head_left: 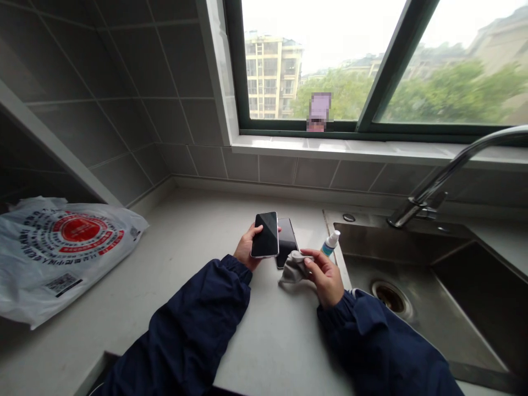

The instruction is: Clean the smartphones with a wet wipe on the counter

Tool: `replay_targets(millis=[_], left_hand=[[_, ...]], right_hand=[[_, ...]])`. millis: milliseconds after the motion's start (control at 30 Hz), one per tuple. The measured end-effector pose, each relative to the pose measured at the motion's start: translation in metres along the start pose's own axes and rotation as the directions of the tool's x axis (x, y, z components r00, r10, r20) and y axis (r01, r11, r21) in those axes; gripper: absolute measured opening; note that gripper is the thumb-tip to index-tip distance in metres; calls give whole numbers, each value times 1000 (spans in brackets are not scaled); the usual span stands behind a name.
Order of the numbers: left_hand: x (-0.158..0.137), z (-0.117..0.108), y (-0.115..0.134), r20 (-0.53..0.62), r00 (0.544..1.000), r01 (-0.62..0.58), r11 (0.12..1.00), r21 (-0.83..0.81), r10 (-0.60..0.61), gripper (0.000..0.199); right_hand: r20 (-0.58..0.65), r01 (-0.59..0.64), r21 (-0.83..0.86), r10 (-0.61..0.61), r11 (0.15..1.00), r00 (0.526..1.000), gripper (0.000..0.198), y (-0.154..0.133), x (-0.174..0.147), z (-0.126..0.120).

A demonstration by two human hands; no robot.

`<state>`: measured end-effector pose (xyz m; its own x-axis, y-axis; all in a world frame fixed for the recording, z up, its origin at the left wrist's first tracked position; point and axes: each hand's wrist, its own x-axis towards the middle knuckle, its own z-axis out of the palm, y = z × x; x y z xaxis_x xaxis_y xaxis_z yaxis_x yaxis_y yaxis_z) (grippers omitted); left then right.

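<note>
My left hand [246,246] is closed around a smartphone [264,235], its dark screen facing up toward me. Behind and to the right of it, a second dark phone [289,237] lies on the counter, partly covered by the held one and by the cloth. Pinched between the thumb and fingers of my right hand [328,275] is a grey cloth [295,268], hanging loosely just right of the held phone. A small white-capped spray bottle [330,243] stands just beyond my right hand, near the sink's edge; the hand hides its lower part.
On the right is a steel sink [416,264] with a chrome faucet [412,206] arching over it. A white printed plastic bag [70,247] rests on the left of the pale counter [193,231]. Tiled wall and a window [309,60] rise behind.
</note>
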<state>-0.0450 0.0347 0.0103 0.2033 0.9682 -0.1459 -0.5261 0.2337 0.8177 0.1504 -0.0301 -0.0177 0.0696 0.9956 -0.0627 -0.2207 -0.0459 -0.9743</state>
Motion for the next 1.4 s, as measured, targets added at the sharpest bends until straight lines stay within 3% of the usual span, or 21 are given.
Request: replay_targets(millis=[100,233,300,400,500,567,833,967,1200,1400], left_hand=[[-7,7,-7,103,977,199,970,-142,-185,63],[-13,10,-15,160,966,234,955,-184,-206,81],[-16,11,-21,145,966,237,953,-189,-212,83],[-23,18,-33,199,928,346,926,-153,-314,89],[-32,30,-46,288,896,407,885,-225,-339,80],[-37,36,-53,248,911,394,874,-284,-330,74],[-32,36,-65,202,941,322,898,-301,-270,58],[-34,37,-68,172,958,263,939,-222,-228,52],[-40,41,-66,330,927,244,955,-171,-177,52],[-41,47,-62,343,932,207,948,-242,-116,56]], right_hand=[[-30,112,-50,-114,992,993,46,-1,-1,-1],[22,357,-239,-362,903,932,53,-1,-5,1],[102,460,-383,-458,801,883,60,-3,-9,1],[289,599,-563,-543,569,789,68,-7,-13,0],[521,717,-582,-502,384,691,68,-9,-15,-1],[600,751,-581,-458,313,655,68,-10,-15,-1],[635,747,-644,-427,168,644,64,-10,-14,-2],[619,715,-682,-396,156,678,63,-11,-12,-3],[559,693,-699,-470,177,683,63,-14,-9,-6],[587,694,-714,-464,89,663,62,-12,-7,-6]])
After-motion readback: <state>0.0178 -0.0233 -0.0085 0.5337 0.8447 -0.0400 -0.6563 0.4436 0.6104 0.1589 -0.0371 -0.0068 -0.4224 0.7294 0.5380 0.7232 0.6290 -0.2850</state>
